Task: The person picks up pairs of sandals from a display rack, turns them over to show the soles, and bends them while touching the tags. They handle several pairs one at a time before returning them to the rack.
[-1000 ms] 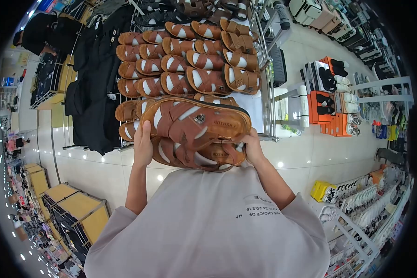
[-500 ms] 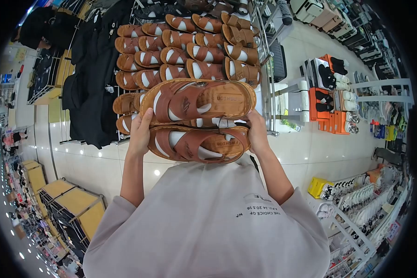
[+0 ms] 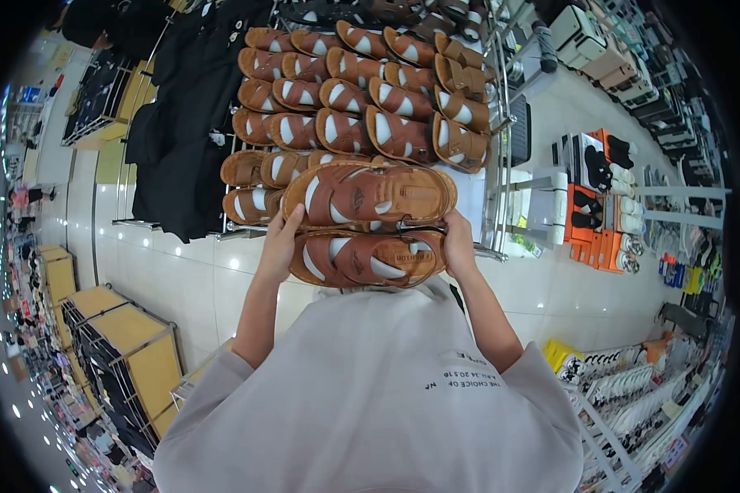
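A pair of brown strapped sandals (image 3: 358, 197) is held up in front of my chest, one above the other, soles toward the rack and footbeds facing me. White paper stuffing shows between the straps. My left hand (image 3: 284, 241) grips the pair at the toe ends, thumb on top. At the heel ends, my right hand (image 3: 458, 244) is closed around the edges. A thin dark loop lies between the two heels. Just behind them, rows of similar sandals (image 3: 344, 131) lie on a display rack, partly covered by the held pair.
Black garments (image 3: 181, 140) hang left of the sandal rack, whose metal frame (image 3: 501, 140) runs up its right side. Orange shoe boxes (image 3: 596, 246) with shoes stand farther right. A wooden-topped stand (image 3: 131, 329) is at lower left, white shoe racks (image 3: 633, 378) at lower right.
The held sandals have tilted slightly and sit lower against the rack, a little farther from the display rows. The rack and surroundings have shifted right in view. Both hands keep their grip.
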Motion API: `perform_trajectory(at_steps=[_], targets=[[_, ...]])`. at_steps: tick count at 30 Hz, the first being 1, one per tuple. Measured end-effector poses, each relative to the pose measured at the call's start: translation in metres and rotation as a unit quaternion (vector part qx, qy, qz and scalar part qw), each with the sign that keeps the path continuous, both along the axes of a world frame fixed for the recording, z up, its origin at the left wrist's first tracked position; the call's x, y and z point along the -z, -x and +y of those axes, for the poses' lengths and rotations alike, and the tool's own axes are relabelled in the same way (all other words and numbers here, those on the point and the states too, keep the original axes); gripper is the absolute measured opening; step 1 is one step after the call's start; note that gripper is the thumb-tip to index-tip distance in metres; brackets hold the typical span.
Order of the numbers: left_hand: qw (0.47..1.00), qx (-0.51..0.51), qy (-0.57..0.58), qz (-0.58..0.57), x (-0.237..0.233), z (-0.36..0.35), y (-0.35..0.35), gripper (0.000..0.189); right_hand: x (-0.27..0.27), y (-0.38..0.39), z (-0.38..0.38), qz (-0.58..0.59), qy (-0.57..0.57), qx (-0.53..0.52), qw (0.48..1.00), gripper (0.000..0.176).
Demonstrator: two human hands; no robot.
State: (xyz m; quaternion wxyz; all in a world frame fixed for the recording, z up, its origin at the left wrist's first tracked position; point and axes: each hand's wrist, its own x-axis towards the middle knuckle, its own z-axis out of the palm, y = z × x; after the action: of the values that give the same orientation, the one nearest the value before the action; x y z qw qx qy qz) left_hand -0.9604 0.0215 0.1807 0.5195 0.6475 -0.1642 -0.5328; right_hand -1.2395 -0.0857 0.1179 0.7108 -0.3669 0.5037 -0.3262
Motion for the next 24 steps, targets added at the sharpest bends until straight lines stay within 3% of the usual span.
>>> perform_trajectory(at_steps=[5, 7, 10, 12, 14, 16, 17, 20, 24], targets=[[0.997, -0.020, -0.032, 0.070, 0.011, 0.025, -0.019, 0.048, 0.007, -0.025, -0.011, 0.003, -0.022, -0.064, 0.998, 0.029], [0.998, -0.025, -0.005, 0.055, 0.013, 0.029, -0.028, 0.046, -0.022, -0.044, -0.012, 0.020, -0.011, -0.082, 0.996, 0.030], [0.998, -0.035, 0.024, 0.042, 0.012, 0.032, -0.045, 0.043, -0.020, -0.067, -0.013, 0.089, 0.069, -0.071, 0.991, 0.026], [0.998, -0.032, 0.039, 0.023, 0.008, 0.030, -0.059, 0.040, -0.036, -0.087, -0.017, 0.183, 0.355, 0.062, 0.915, 0.023], [0.998, -0.019, 0.053, -0.007, 0.004, 0.028, -0.073, 0.038, -0.060, -0.102, -0.022, 0.203, 0.495, 0.069, 0.842, 0.020], [0.998, -0.010, 0.053, -0.017, -0.001, 0.023, -0.087, 0.038, -0.082, -0.111, -0.024, 0.165, 0.504, -0.044, 0.846, 0.020], [0.998, -0.003, 0.055, -0.022, -0.004, 0.021, -0.095, 0.037, -0.093, -0.125, -0.026, 0.112, 0.490, -0.100, 0.858, 0.010], [0.998, 0.019, 0.052, -0.016, -0.009, 0.015, -0.116, 0.037, -0.092, -0.152, -0.037, 0.095, 0.468, -0.269, 0.836, 0.011], [0.996, 0.048, 0.074, -0.034, -0.013, 0.013, -0.145, 0.039, -0.094, -0.184, -0.046, 0.111, 0.457, -0.346, 0.812, 0.010]])
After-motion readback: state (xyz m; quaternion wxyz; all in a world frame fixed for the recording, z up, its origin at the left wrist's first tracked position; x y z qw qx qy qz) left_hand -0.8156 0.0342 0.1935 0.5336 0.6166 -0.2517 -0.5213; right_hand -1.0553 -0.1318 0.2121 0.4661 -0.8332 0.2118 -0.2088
